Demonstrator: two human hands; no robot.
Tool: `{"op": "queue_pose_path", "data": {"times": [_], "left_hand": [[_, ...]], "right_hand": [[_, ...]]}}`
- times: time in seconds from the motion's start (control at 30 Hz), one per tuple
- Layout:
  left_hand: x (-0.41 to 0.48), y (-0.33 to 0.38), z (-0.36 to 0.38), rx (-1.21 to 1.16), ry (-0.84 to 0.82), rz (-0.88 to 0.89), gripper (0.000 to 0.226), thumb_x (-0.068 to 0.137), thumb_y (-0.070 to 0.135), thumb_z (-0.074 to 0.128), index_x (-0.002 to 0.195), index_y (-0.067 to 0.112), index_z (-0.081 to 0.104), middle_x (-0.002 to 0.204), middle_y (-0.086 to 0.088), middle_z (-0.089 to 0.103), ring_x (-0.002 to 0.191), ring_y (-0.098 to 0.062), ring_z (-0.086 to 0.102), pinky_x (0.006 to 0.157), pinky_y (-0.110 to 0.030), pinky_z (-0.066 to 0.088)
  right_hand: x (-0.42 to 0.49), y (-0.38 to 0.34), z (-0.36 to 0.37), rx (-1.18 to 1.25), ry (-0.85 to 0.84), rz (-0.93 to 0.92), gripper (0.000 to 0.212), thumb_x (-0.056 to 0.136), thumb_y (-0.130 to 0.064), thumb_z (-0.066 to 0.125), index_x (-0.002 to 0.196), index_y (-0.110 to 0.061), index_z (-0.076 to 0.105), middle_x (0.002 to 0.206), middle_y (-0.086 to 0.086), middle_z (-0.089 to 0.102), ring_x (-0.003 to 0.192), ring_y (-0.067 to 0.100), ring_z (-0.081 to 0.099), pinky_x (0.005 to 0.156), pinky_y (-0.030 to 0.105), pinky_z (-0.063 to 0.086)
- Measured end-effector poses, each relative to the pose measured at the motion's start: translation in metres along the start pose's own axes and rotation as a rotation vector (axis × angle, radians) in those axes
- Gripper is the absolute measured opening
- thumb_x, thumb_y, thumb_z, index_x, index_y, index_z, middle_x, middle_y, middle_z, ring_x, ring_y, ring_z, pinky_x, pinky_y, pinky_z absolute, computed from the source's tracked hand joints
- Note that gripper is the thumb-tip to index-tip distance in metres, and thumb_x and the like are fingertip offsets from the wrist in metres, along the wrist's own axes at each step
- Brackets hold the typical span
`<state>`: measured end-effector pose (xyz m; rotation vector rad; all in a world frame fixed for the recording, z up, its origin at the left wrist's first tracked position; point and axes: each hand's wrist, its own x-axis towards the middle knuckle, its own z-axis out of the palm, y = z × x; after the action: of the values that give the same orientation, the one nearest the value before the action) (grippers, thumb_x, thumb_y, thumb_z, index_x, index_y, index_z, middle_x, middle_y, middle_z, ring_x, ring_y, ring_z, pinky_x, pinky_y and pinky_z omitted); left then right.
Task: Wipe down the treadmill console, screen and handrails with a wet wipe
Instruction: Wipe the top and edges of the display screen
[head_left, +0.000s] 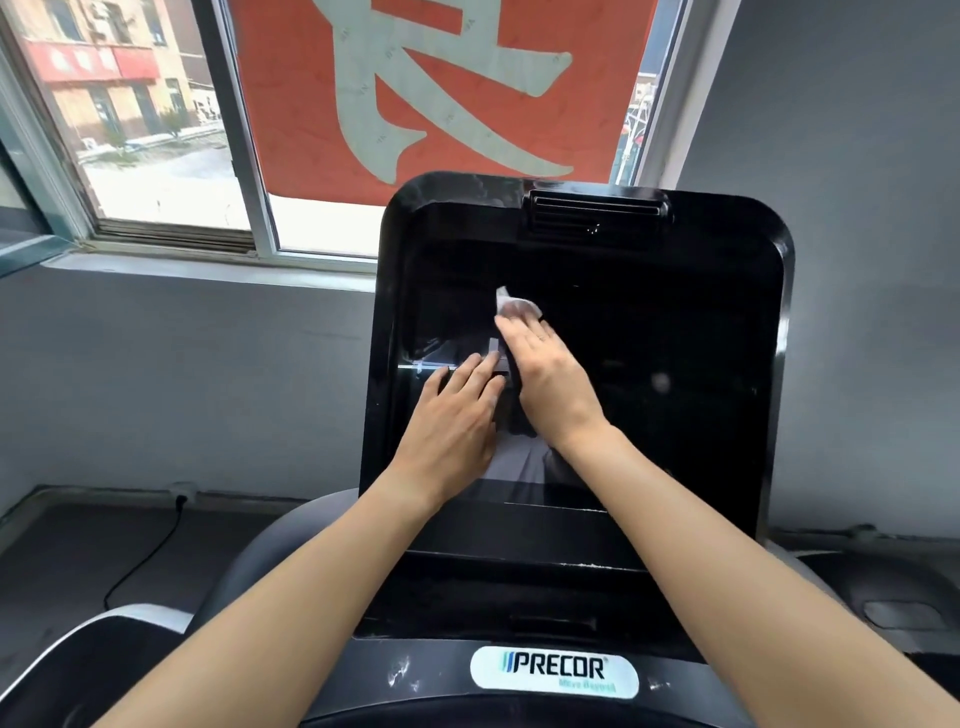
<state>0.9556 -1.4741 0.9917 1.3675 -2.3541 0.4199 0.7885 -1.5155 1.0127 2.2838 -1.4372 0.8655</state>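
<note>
On the dark treadmill screen (649, 364), left of centre, the right hand (550, 384) presses a bunched white wet wipe (517, 309) under straight fingers pointing up-left, the wipe poking past the fingertips. The left hand (452, 421) lies flat alongside, fingers straight, pointing up-right.

A white oval badge (554, 672) low on the treadmill (701, 364) reads "PRECOR"; the small line beneath is too blurred to read. The red banner (291, 104) bears one large pale character, cut off.
</note>
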Motion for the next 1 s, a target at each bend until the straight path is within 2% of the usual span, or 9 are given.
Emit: {"op": "queue_pose_path", "data": {"times": [0.1,0.2,0.33,0.5,0.6,0.7,0.83,0.9,1.0], "left_hand": [[-0.006,-0.002,-0.001,-0.002,0.006,-0.005,0.058,0.095,0.030,0.058,0.149,0.011,0.047,0.165,-0.010,0.033,0.154,-0.026,0.026,0.124,-0.047,0.026],[-0.018,-0.008,-0.001,0.009,0.016,-0.033,0.056,0.093,0.028,0.059,0.146,0.012,0.050,0.162,-0.011,0.037,0.152,-0.028,0.031,0.124,-0.046,0.026],[-0.034,-0.019,0.000,0.030,0.008,-0.119,0.052,0.091,0.026,0.061,0.141,0.012,0.053,0.157,-0.014,0.042,0.148,-0.030,0.035,0.121,-0.047,0.030],[-0.050,-0.030,-0.005,0.082,0.013,-0.184,0.047,0.089,0.024,0.057,0.134,0.011,0.057,0.151,-0.016,0.047,0.144,-0.032,0.039,0.109,-0.044,0.036],[-0.060,-0.038,-0.005,0.091,0.005,-0.225,0.048,0.087,0.023,0.056,0.134,0.011,0.057,0.151,-0.017,0.046,0.144,-0.033,0.038,0.110,-0.044,0.036],[-0.068,-0.044,-0.004,0.083,-0.031,-0.253,0.054,0.086,0.023,0.061,0.138,0.011,0.053,0.156,-0.016,0.041,0.146,-0.032,0.036,0.114,-0.044,0.035],[-0.075,-0.049,-0.002,0.041,-0.040,-0.234,0.057,0.088,0.019,0.061,0.142,0.007,0.051,0.161,-0.016,0.036,0.148,-0.030,0.036,0.116,-0.044,0.037],[-0.077,-0.050,-0.001,0.016,-0.033,-0.223,0.056,0.087,0.014,0.060,0.142,0.005,0.052,0.161,-0.017,0.035,0.148,-0.030,0.037,0.117,-0.043,0.038],[-0.079,-0.049,0.000,-0.019,-0.008,-0.216,0.055,0.085,0.006,0.060,0.139,0.001,0.054,0.160,-0.021,0.037,0.147,-0.032,0.040,0.117,-0.043,0.040]], "right_hand": [[0.001,0.005,-0.006,-0.002,-0.019,-0.031,0.075,0.086,0.017,0.050,0.155,-0.006,0.036,0.162,0.009,0.035,0.151,0.023,0.030,0.124,0.040,0.026],[-0.001,0.010,-0.010,0.038,0.094,0.154,0.068,0.092,0.009,0.033,0.157,-0.008,0.033,0.162,0.006,0.035,0.150,0.022,0.032,0.125,0.039,0.025],[-0.004,-0.019,0.010,0.029,0.212,0.292,0.072,0.087,0.020,0.037,0.156,-0.002,0.032,0.163,0.014,0.032,0.151,0.027,0.030,0.124,0.041,0.028],[-0.010,-0.059,0.036,0.085,0.028,-0.033,0.071,0.086,0.020,0.054,0.152,0.000,0.039,0.161,0.015,0.036,0.152,0.025,0.029,0.124,0.041,0.029],[-0.011,-0.057,0.029,0.033,-0.072,-0.221,0.073,0.084,0.019,0.051,0.153,-0.002,0.038,0.161,0.013,0.034,0.151,0.024,0.030,0.124,0.040,0.028],[0.002,-0.043,0.018,0.038,-0.002,-0.110,0.061,0.093,0.009,0.033,0.152,-0.002,0.041,0.159,0.013,0.040,0.150,0.025,0.033,0.123,0.043,0.030],[0.014,-0.047,0.023,0.098,0.143,0.151,0.060,0.096,0.014,0.037,0.154,-0.001,0.036,0.163,0.013,0.033,0.152,0.024,0.028,0.126,0.039,0.023],[0.012,-0.062,0.032,0.113,0.125,0.115,0.060,0.094,0.014,0.038,0.152,-0.002,0.040,0.161,0.014,0.036,0.151,0.025,0.030,0.124,0.041,0.027],[-0.002,-0.081,0.044,0.132,-0.008,-0.101,0.061,0.089,0.013,0.043,0.149,-0.002,0.045,0.159,0.014,0.040,0.150,0.024,0.032,0.123,0.043,0.030]]}}
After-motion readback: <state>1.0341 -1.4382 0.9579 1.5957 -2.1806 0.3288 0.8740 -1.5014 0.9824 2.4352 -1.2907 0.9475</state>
